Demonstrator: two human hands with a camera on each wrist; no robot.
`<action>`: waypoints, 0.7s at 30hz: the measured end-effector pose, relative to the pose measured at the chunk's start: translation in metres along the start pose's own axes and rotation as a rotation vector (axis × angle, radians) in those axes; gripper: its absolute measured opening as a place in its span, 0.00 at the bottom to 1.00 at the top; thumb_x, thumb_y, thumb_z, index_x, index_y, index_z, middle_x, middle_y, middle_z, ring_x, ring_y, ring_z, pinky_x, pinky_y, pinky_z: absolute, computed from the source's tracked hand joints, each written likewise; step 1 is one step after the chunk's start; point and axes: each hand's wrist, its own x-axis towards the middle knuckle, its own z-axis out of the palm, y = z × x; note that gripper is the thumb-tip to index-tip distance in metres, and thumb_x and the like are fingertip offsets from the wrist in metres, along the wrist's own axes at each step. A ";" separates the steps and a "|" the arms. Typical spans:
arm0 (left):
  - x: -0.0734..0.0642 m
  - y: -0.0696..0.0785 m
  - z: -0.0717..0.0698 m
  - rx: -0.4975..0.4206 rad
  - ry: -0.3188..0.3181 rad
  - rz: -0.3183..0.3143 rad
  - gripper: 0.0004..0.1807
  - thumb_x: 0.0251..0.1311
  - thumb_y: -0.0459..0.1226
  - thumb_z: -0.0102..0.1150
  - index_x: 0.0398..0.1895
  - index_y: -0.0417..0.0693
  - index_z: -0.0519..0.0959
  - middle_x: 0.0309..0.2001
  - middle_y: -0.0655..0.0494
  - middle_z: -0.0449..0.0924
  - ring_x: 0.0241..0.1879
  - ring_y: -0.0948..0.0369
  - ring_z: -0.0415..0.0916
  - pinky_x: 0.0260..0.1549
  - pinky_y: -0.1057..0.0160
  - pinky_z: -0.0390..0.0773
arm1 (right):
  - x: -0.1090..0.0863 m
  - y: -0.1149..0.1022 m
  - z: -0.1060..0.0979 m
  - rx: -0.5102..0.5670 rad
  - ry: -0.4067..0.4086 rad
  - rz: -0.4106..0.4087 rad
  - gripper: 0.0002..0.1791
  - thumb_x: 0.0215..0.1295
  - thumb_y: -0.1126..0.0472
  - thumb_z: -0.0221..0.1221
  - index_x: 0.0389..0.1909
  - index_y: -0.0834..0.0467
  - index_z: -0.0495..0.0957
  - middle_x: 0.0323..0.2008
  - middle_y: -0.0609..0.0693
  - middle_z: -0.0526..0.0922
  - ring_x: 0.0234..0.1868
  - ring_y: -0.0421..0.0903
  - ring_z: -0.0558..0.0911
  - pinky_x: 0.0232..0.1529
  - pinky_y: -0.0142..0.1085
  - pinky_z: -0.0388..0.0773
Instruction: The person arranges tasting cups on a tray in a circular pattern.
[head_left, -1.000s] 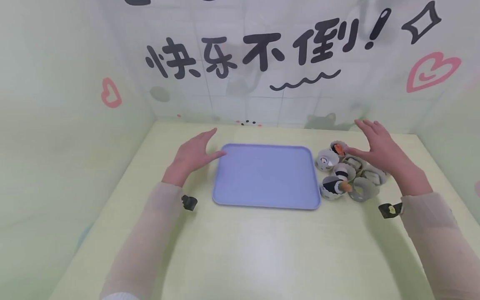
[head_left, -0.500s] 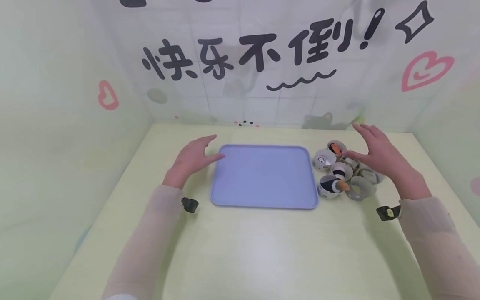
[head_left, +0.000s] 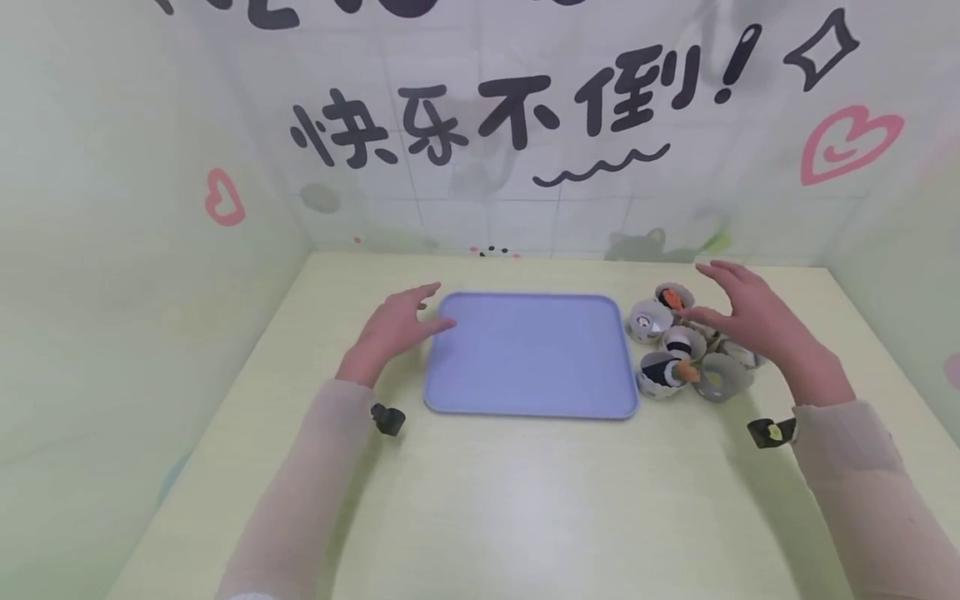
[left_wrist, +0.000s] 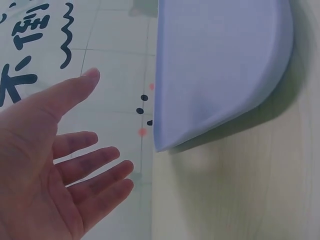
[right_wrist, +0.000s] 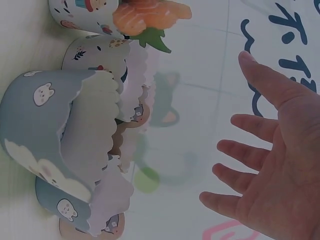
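A: Landmark is the lavender tray (head_left: 529, 354), flat on the pale green table (head_left: 525, 500). Your left hand (head_left: 390, 329) hovers just off the tray's left edge, fingers straight and spread, thumb toward the rim, holding nothing.

B: And to the right of the tray?

A: A cluster of paper cups with toy sushi (head_left: 686, 350) stands just beside the tray's right edge, cups crowded against each other. Your right hand (head_left: 746, 321) hangs above the far side of that cluster, fingers spread and relaxed, gripping nothing.

B: Risks?

A: My judgement: the cups are light, scalloped and packed tight. Come down with that broad open hand and you will likely knock neighbours over or crush a thin wall. The salmon piece (right_wrist: 150, 12) pokes out of its cup and could tip out. On the left, a nudge on the tray rim would slide the tray into the cups.

B: What do the views add to one another?

A: Head view alone gives the layout: both hands, tray, cluster. Left wrist shows the open palm (left_wrist: 55, 175) clear of the tray's rounded corner (left_wrist: 220, 75), a gap plainly between them. Right wrist shows the printed animals on the blue cup (right_wrist: 60, 130) and white liners nested inside, too small to read from the head.
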 end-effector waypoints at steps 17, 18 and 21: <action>-0.004 -0.004 0.016 -0.010 -0.113 0.158 0.50 0.63 0.55 0.63 0.79 0.41 0.51 0.79 0.43 0.54 0.78 0.46 0.50 0.79 0.48 0.53 | -0.009 0.008 0.002 -0.017 0.008 -0.011 0.46 0.68 0.44 0.61 0.74 0.69 0.56 0.72 0.75 0.55 0.72 0.76 0.54 0.68 0.73 0.55; -0.005 -0.004 0.017 0.005 -0.116 0.164 0.51 0.62 0.55 0.63 0.79 0.40 0.51 0.79 0.42 0.52 0.79 0.46 0.49 0.79 0.47 0.51 | -0.010 0.009 0.003 -0.018 0.008 -0.011 0.46 0.68 0.43 0.61 0.74 0.69 0.56 0.72 0.75 0.55 0.71 0.76 0.54 0.67 0.73 0.55; -0.007 -0.006 0.018 0.054 -0.130 0.170 0.53 0.61 0.56 0.64 0.79 0.41 0.49 0.80 0.41 0.48 0.79 0.44 0.45 0.80 0.45 0.49 | -0.010 0.010 0.004 -0.014 0.000 -0.007 0.47 0.68 0.43 0.61 0.74 0.69 0.55 0.72 0.75 0.54 0.71 0.76 0.54 0.67 0.73 0.55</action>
